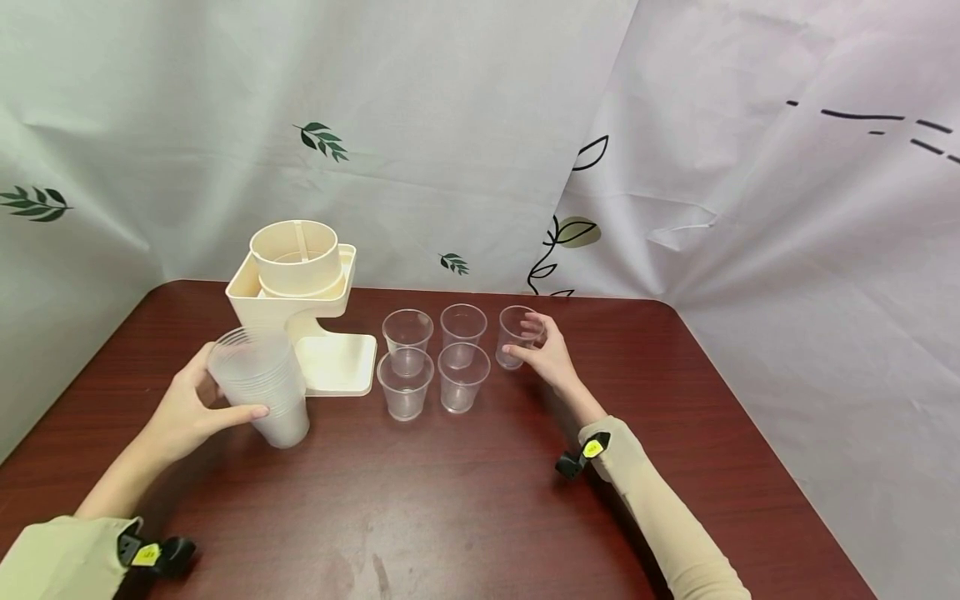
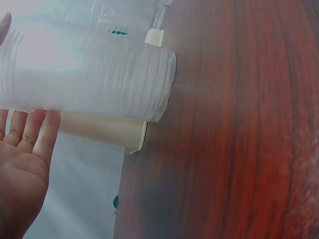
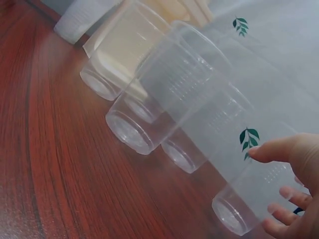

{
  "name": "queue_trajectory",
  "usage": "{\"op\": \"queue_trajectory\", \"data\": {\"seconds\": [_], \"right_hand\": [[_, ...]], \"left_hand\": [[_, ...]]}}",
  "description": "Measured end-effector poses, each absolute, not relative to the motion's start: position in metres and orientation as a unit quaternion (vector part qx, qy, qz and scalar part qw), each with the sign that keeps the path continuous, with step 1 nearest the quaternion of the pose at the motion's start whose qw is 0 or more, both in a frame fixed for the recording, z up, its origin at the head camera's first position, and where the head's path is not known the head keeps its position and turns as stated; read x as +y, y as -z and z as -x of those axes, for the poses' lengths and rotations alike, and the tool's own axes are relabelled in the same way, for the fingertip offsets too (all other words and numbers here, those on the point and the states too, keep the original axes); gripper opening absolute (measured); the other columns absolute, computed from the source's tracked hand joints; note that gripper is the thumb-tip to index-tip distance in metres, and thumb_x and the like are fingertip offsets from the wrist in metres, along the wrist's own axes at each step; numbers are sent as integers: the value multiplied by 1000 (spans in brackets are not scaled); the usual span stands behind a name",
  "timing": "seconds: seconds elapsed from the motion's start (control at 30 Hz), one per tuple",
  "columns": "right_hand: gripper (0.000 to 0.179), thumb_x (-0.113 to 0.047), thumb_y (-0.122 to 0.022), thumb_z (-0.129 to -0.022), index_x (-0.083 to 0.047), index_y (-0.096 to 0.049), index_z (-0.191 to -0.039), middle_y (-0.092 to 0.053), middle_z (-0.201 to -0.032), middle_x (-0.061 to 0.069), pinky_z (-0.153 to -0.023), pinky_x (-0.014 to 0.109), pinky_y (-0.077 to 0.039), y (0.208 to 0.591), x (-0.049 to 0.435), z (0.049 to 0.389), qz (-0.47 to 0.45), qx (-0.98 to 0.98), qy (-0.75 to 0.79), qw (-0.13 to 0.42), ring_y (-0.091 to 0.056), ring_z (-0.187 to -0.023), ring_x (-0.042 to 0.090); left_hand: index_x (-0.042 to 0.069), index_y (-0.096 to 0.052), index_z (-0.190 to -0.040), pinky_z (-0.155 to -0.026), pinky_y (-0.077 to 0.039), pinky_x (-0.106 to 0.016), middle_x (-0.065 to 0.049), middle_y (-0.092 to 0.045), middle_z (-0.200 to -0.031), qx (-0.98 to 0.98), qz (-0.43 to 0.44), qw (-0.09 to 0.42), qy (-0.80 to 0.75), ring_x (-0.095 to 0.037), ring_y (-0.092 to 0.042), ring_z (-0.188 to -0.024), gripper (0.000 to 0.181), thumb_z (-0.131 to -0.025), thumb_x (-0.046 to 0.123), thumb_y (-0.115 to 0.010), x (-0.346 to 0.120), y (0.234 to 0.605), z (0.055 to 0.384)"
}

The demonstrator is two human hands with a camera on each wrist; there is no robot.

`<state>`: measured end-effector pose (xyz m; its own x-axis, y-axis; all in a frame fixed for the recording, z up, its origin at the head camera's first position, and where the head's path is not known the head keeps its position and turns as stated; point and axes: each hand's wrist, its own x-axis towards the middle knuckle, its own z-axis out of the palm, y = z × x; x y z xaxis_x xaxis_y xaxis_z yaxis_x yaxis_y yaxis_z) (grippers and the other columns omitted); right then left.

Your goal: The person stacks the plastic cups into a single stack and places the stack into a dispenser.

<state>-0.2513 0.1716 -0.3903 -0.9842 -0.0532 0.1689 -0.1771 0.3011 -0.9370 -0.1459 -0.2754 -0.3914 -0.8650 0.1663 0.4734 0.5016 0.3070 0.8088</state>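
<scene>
Cup [image 1: 508, 333] stands within the right hand [image 1: 549, 354], curled round it, firmness unclear; four cups [image 1: 462, 379] stand to that hand's left. Left hand [image 1: 183, 408] holds the stack [image 1: 266, 387], tilted. Sideways nudge from right fingers could topple the cup.

Table [image 1: 450, 508] under cream stand [image 1: 337, 364], 5 single cups [image 1: 406, 393]

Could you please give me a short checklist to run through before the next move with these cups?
1. Left hand holds the cup stack: ok.
2. Stack's base touching the table: cannot tell.
3. Four grouped cups upright: ok.
4. Rightmost cup upright on the table: ok.
5. Right hand clear of that cup: not ok, curled round it.
6. Cream stand upright: ok.
</scene>
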Motion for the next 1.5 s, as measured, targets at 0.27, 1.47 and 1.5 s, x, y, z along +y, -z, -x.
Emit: {"op": "queue_trajectory", "data": {"seconds": [0.27, 1.47, 1.5], "right_hand": [[71, -1, -78, -74, 3, -42, -136, -52, -129, 29, -100, 45, -45, 394, 172, 255, -76, -811, -575, 77, -55, -113, 38], [64, -12, -80, -75, -8, -50, -132, -59, -124, 14, -83, 24, -45, 323, 133, 235, -172, -803, -546, 167, -55, -104, 24], [64, -12, -80, -76, -9, -50, -132, -59, -124, 14, -83, 24, -46, 321, 131, 234, -174, -803, -544, 168, -55, -104, 23]], "left_hand": [[6, -41, -137, -76, -48, -8, 15, -55, -119, -797, 210, 152, 546, 4, -56, -103, 87, -61, -25, -72, -275, 391, 145], [6, -41, -136, -75, -48, -9, 15, -56, -118, -799, 206, 151, 545, 4, -56, -103, 85, -62, -24, -72, -275, 391, 145], [6, -41, -136, -75, -48, -9, 15, -56, -118, -800, 206, 151, 544, 5, -56, -103, 85, -62, -24, -72, -275, 391, 145]]}}
